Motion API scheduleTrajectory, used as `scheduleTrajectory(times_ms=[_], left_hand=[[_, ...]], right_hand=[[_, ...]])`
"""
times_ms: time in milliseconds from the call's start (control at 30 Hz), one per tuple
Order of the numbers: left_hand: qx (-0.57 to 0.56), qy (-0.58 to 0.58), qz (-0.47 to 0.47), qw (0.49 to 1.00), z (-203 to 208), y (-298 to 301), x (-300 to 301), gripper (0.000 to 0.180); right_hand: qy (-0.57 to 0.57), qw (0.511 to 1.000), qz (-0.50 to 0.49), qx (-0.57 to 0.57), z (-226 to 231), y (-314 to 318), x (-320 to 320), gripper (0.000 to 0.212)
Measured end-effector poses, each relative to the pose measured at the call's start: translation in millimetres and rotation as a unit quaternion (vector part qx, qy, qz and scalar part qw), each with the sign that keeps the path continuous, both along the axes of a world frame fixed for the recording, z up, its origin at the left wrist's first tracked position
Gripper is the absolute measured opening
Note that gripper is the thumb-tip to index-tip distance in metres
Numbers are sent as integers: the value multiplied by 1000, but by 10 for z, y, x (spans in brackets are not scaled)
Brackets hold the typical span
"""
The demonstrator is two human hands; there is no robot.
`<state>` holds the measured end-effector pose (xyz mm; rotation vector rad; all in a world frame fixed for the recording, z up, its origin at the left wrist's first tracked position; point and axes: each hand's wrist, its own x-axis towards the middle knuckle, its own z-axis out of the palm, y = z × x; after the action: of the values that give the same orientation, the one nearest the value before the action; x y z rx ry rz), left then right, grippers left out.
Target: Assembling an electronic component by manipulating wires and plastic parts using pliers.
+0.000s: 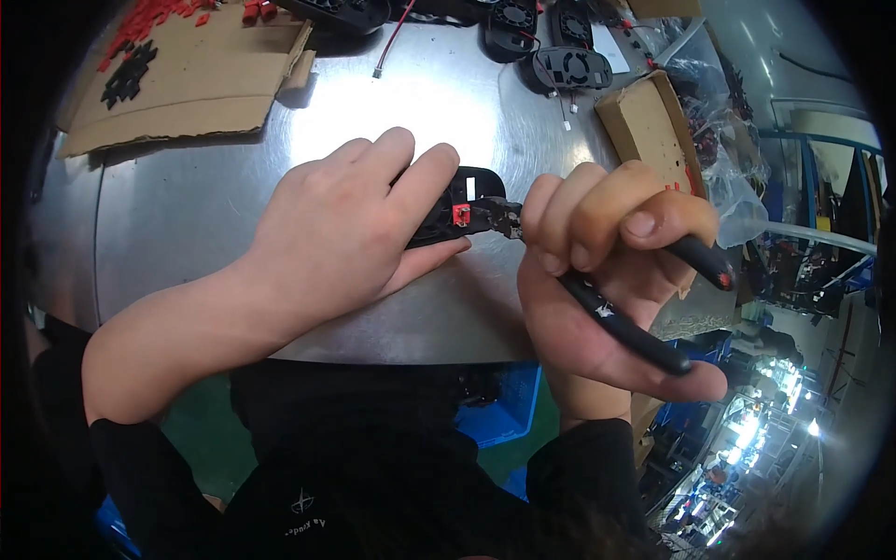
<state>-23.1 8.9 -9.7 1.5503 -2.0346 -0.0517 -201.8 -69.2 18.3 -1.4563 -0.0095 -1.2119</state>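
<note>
The black part (485,179) is in front of you, just above the near edge of the metal table (411,327), a red piece (461,216) set in it and a white label (470,189) just above that. Your left hand (359,210) is clamped on the part's left side, fingers over the top and thumb along the lower edge, hiding much of it.

Your right hand (607,238) is wrapped around the pliers (623,329), whose black handles stand spread apart. The head of the pliers is at the part's right end, next to the red piece; you cannot tell from here whether the jaws grip anything.

Farther out, a cardboard sheet (210,79) lies at your upper left, with red bits (140,26) and black bits (129,75) on it. A wire (396,35) with a small plug runs down at the far side. To its right are black housings (571,68) with round grilles. A carton (644,126) stands at your upper right, with clear plastic (737,177) beyond it. Below the table edge is a blue bin (504,415).
</note>
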Motion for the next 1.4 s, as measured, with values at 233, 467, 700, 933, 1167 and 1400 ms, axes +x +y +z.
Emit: scheduleTrajectory(times_ms=[233, 467, 700, 933, 1167, 1400], left_hand=[[46, -23, 1, 999, 126, 35, 134, 54], [67, 55, -33, 996, 126, -7, 300, 66], [-15, 64, 194, 979, 722, -273, 1646, 63], [-249, -370, 437, 781, 987, -856, 3003, 56], [-162, -145, 20, 976, 747, -1224, 1605, 23], [-91, -128, -108, 982, 546, -1189, 488, 33]], right_hand=[[-22, 998, 26, 59, 45, -10, 131, 93], [-157, 904, 166, 361, 56, -519, -201, 78], [-107, 859, 114, 487, -294, -749, -146, 93], [-51, 845, 179, 501, -240, -665, -17, 94], [-44, 831, 211, 513, -387, -832, -92, 99], [288, 751, 493, 331, -158, -531, -24, 104]])
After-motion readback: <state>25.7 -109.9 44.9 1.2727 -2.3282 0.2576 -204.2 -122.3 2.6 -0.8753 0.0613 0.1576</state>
